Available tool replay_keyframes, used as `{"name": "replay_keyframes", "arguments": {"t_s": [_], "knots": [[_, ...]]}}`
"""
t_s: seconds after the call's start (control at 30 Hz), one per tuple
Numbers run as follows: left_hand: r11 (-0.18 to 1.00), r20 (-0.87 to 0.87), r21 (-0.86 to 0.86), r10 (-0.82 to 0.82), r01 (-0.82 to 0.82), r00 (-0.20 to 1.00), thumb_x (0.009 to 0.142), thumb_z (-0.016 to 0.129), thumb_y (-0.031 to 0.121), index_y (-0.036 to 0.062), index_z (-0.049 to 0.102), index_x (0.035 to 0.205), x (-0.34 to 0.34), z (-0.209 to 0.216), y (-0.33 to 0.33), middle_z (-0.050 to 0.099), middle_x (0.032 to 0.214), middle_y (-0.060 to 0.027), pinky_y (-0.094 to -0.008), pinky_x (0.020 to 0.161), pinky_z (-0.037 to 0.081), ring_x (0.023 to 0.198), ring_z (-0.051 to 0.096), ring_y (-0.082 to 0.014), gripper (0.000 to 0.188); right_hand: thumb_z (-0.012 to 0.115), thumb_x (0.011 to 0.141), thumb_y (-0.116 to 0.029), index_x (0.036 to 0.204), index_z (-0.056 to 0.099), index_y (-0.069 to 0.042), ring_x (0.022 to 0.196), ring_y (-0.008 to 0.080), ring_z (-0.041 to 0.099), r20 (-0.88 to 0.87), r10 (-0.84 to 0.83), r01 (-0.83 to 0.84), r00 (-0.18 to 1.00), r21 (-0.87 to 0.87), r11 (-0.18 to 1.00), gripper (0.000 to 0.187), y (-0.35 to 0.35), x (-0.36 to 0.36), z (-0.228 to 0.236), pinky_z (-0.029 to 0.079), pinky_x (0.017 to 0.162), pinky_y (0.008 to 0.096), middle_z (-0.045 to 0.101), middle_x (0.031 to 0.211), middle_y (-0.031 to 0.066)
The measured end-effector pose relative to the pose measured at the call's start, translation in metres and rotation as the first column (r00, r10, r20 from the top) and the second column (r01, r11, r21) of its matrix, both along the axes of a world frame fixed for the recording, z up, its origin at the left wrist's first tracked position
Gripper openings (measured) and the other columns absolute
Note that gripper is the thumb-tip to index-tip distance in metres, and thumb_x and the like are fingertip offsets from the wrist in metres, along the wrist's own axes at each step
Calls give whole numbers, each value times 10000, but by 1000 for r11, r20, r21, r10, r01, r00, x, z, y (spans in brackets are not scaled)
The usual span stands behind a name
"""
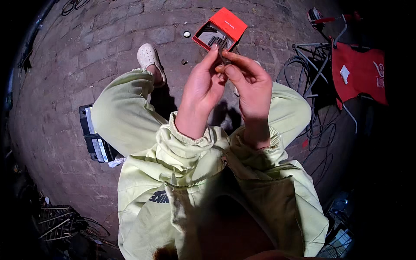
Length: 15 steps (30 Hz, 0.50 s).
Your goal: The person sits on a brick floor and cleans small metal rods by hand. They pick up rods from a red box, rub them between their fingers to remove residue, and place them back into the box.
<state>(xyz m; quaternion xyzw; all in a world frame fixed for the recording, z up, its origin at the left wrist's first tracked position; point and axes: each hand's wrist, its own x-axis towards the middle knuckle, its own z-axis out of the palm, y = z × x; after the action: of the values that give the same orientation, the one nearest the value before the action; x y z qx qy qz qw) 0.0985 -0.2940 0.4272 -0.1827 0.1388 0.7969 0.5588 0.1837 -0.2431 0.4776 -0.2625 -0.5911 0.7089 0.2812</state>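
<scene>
Both sets of fingers pinch one small thin metal piece (223,58) between left hand (200,89) and right hand (251,86), just above the open red cardboard box (220,31). A slip could drop it onto the brick floor (86,52) beside that box.

Small thin metal piece (222,58), pinched upright.

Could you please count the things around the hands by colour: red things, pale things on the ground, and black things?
Red: 2, the open box and the cloth on the frame.
Pale: 2, the shoe and the small round cap.
Black: 1, the flat case beside the knee.
Total: 5.
Both hands, left hand and right hand, pinch a small thin item I cannot identify.
</scene>
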Motion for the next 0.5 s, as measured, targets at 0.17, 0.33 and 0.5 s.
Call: {"name": "replay_keyframes", "arguments": {"t_s": [0.17, 0.33, 0.5], "knots": [[992, -108, 96, -73, 84, 991, 947, 537, 257, 64, 605, 1013, 9, 1, 12, 622, 889, 0, -239, 673, 410, 764, 551, -85, 214, 668, 818, -17, 1042, 664, 8, 739, 70, 521, -16, -268, 244, 963, 467, 850, 225, 14, -1, -7, 420, 657, 202, 644, 882, 58], [980, -309, 162, -64, 118, 949, 934, 559, 203, 11, 585, 1076, 12, -4, 2, 601, 895, -14, -218, 721, 424, 808, 545, -85, 241, 735, 699, -15, 972, 711, -49, 740, 168, 493, -98, -361, 275, 927, 833, 480, 276, 36, -4, 6, 401, 682, 265, 636, 782, 37], [1000, -692, 4, -19, 31, 722, 904, 601, 192, 1, 636, 873, 6, -2, 0, 516, 1002, -26, -230, 757, 391, 861, 501, -99, 196, 723, 718, -15, 1032, 687, -28, 774, 154, 489, -71, -305, 219, 950, 847, 485, 316, 40, -4, 8, 398, 712, 258, 653, 855, 44]]}}
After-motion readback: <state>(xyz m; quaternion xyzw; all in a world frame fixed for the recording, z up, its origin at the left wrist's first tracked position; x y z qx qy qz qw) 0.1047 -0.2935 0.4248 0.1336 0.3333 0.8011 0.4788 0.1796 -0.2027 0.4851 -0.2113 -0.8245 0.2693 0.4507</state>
